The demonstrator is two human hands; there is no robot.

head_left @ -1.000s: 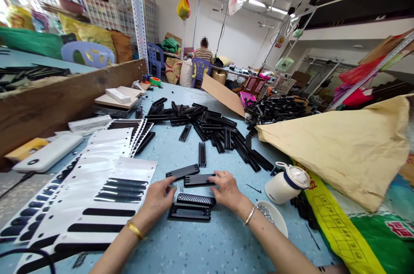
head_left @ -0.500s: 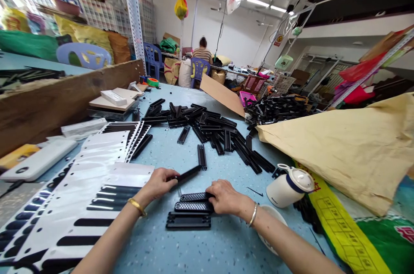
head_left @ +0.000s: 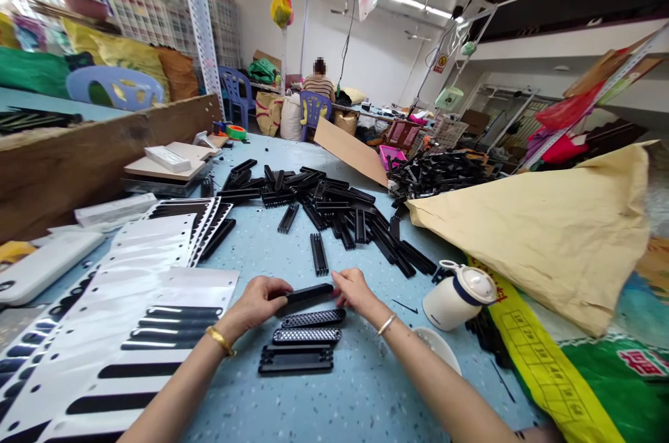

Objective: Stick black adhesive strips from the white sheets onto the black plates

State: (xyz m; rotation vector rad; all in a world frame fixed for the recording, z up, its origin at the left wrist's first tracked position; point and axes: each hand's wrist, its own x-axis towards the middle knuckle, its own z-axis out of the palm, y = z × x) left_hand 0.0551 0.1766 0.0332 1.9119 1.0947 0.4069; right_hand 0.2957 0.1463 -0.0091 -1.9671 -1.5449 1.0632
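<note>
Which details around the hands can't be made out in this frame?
Head view only:
- Ends of the black strip: covered by the left hand and right hand.
- White bowl: contents hidden by the right forearm.
- Printing on the yellow bag edge: too small to read.

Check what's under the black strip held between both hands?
Bare blue tabletop shows beneath the black strip, which the left hand and right hand grip at its ends. Three more black pieces lie just nearer. The strip's underside is hidden.
</note>
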